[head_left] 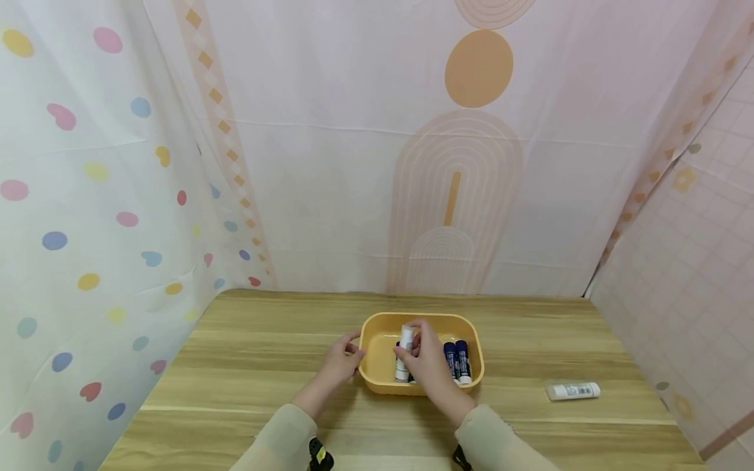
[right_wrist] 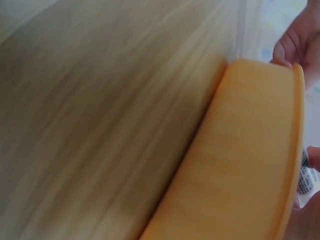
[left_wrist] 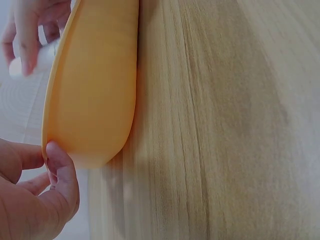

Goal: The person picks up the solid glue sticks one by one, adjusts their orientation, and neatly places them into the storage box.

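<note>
A yellow plastic basket (head_left: 421,318) stands on the wooden table in front of me. My left hand (head_left: 340,360) pinches its left rim between thumb and fingers, as the left wrist view also shows. Inside the basket, my right hand (head_left: 425,358) holds a white glue stick (head_left: 405,350) upright between thumb and fingers. Two dark blue glue sticks (head_left: 462,358) lie side by side in the basket's right part. Another dark item under the right hand is mostly hidden.
A white glue stick with a clear end (head_left: 573,391) lies on the table (head_left: 283,327) to the right of the basket. Patterned curtains (head_left: 324,196) hang behind the table and along both sides.
</note>
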Motion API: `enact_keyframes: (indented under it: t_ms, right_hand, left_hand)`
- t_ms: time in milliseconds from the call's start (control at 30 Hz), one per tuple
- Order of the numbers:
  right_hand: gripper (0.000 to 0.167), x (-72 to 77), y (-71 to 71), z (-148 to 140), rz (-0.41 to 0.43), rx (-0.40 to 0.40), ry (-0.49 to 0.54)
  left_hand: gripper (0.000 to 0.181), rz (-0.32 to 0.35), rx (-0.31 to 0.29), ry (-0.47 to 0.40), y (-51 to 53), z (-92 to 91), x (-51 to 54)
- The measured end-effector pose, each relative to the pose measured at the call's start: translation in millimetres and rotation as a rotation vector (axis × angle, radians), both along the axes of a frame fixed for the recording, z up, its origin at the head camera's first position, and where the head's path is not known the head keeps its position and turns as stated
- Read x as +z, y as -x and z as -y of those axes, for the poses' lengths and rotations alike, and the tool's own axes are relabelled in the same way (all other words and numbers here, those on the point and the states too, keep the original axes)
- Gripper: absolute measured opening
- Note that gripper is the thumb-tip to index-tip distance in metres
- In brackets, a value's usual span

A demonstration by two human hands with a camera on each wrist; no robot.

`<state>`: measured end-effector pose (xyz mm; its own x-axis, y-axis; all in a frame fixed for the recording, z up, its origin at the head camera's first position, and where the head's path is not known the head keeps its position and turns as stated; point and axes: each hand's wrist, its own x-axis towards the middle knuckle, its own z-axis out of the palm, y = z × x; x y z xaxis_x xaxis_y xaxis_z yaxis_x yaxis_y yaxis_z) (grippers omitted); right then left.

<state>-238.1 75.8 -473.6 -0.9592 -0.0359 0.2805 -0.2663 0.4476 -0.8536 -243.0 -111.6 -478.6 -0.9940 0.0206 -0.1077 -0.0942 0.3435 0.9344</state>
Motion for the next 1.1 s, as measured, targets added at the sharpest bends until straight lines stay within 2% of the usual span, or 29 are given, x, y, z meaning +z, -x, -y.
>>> enact_keyframes:
  t_ms: [133, 300, 433, 533, 667, 900, 1100]
  right_hand:
    - [0.046, -3.1, 0.6, 13.2, 0.04, 0.009, -0.041]
    - [0.045, -4.6, 0.5, 23.6, 0.093, 0.025, -0.151]
    - [0.044, -4.5, -0.4, 27.7, 0.112, 0.044, -0.233]
    - [0.043, -5.7, 0.6, 29.4, 0.1, 0.048, -0.306]
    - [0.044, -7.5, 3.0, 31.1, 0.05, 0.031, -0.44]
    - [0.048, -6.9, 10.1, 31.9, -0.027, -0.025, -0.666]
    - [0.05, -4.9, 16.6, 32.6, -0.012, -0.041, -0.781]
  left_hand:
    - [0.044, 0.014, 0.005, -0.013, -0.6, 0.2, 0.5]
    - [0.042, -0.034, -0.014, -0.023, -1.9, 1.7, -0.3]
    - [0.042, -0.035, -0.02, -0.035, -2.2, 1.9, 0.3]
    - [0.043, -0.034, -0.021, -0.044, -2.0, 1.5, 0.0]
    - [0.043, -0.072, -0.041, -0.029, -2.7, 2.1, -0.1]
    - [0.043, 0.004, 0.002, -0.01, -0.2, -0.5, 1.5]
    - [0.044, 0.014, -0.001, -0.008, -0.8, 0.6, 2.5]
